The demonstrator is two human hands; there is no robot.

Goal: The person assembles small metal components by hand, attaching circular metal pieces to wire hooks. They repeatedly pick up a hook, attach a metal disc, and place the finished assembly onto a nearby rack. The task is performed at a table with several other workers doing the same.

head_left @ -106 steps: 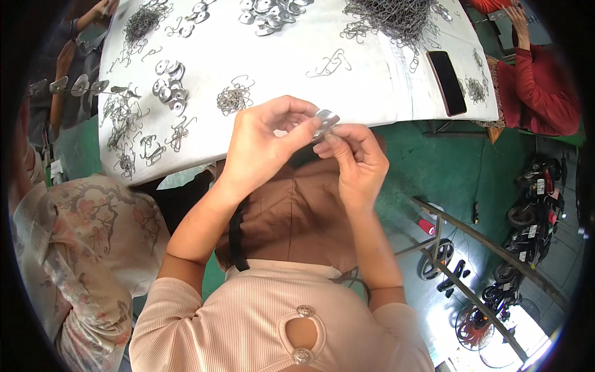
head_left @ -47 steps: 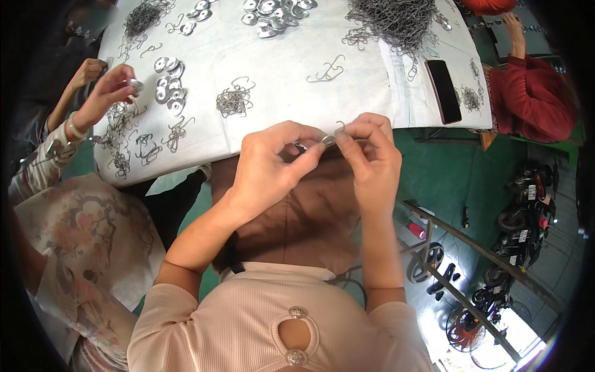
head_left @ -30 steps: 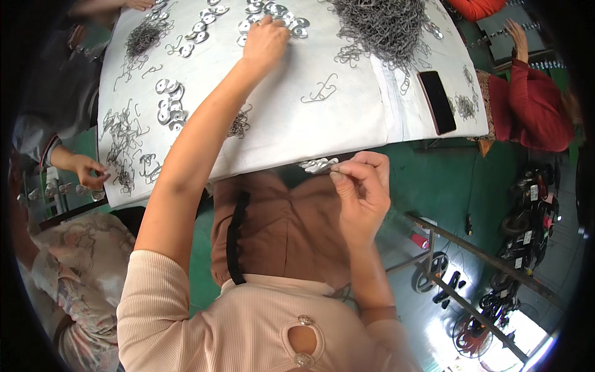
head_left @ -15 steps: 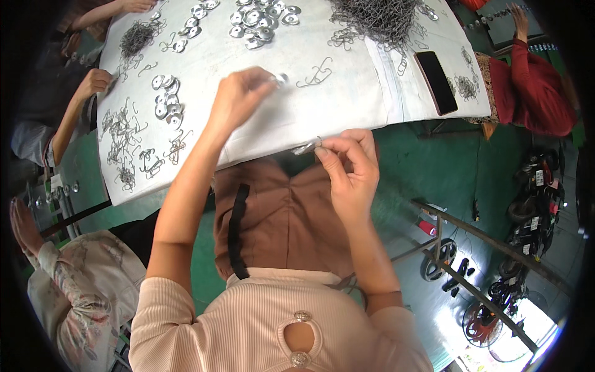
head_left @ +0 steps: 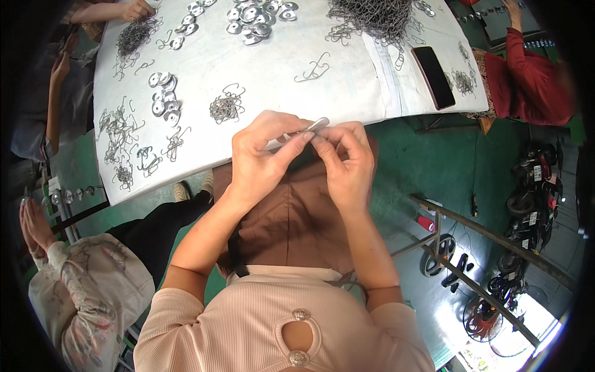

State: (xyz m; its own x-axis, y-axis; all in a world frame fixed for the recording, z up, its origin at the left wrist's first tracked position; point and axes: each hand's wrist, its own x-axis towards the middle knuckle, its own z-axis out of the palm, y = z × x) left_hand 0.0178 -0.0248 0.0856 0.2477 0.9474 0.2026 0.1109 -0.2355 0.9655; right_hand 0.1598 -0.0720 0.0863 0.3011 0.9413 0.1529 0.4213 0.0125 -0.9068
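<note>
In front of the table's near edge my two hands meet, fingertips almost touching. My left hand [head_left: 263, 155] is closed in a pinch on a silver metal disc [head_left: 320, 124], seen nearly edge-on between the hands. My right hand [head_left: 347, 161] pinches close beside it; the thin wire hook it holds is mostly hidden by the fingers. On the white-covered table [head_left: 260, 68] beyond lie a few loose wire hooks [head_left: 314, 67]. A small pile of wire hooks [head_left: 227, 106] lies just past my left hand.
Silver discs [head_left: 254, 22] are heaped at the back, with more discs [head_left: 164, 98] at left. A large hook heap [head_left: 378, 18] stands back right, near a phone [head_left: 434, 77]. Co-workers' hands [head_left: 136, 10] are at the far left; a person in red [head_left: 527, 80] sits right. A metal rail [head_left: 489, 235] is at right.
My left hand has come back from over the table toward me with a silver disc and joined my right hand. The small hook pile it covered now shows.
</note>
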